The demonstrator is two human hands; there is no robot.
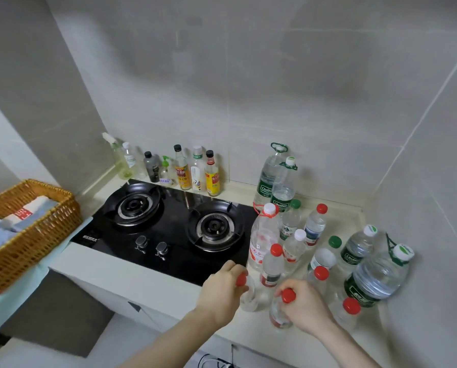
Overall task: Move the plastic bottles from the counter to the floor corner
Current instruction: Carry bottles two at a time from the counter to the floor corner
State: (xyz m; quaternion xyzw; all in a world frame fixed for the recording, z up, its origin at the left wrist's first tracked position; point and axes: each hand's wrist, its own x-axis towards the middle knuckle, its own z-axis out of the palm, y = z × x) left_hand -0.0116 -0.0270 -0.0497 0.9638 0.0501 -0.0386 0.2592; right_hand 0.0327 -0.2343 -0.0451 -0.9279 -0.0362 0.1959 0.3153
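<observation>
Fingers of the left hand [220, 291] wrap the neck of a red-capped bottle [248, 294] at the counter's [147, 277] near edge. Just right, the right hand [305, 305] grips another bottle [279, 310] below its cap; more bottles [354, 261] crowd behind.

Head view looks down, close over the counter [131, 277].

A black gas stove [169, 224] with two burners and two knobs [151, 245] is set into the desk. Behind it, sauce and cleaning bottles [184, 171] stand along the tiled wall [248, 75]. A wicker basket [33, 235] with folded cloths [4, 224] stands left.
</observation>
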